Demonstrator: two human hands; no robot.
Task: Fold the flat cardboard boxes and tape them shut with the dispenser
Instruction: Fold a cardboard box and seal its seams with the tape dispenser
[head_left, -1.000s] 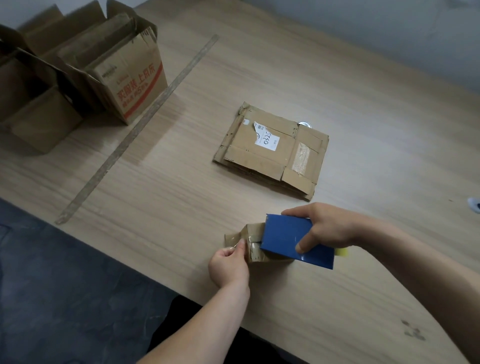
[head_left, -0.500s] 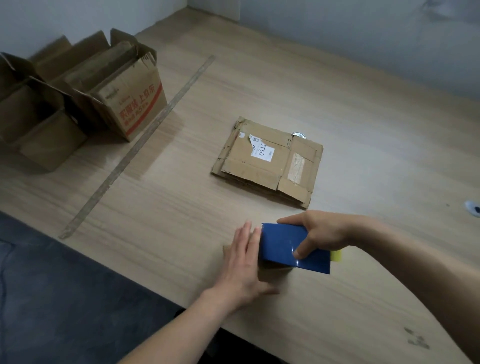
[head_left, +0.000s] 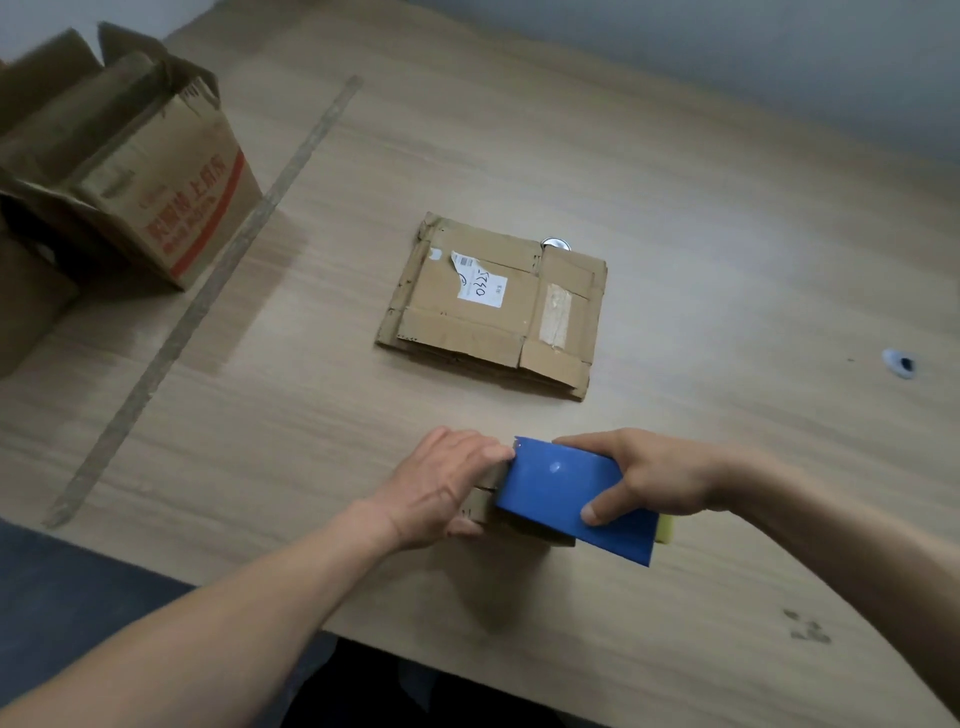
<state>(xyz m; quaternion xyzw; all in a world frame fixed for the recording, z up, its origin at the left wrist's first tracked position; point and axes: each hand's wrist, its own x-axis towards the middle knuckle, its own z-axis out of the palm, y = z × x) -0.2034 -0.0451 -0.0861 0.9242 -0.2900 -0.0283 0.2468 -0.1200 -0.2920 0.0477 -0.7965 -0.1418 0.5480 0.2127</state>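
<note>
head cam | 1 view | looks forward-down, close above table (head_left: 675, 182)

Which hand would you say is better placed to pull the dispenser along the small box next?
The right hand, probably: it already grips the blue dispenser on the small box, while the left hand rests flat on the box, steadying it.
</note>
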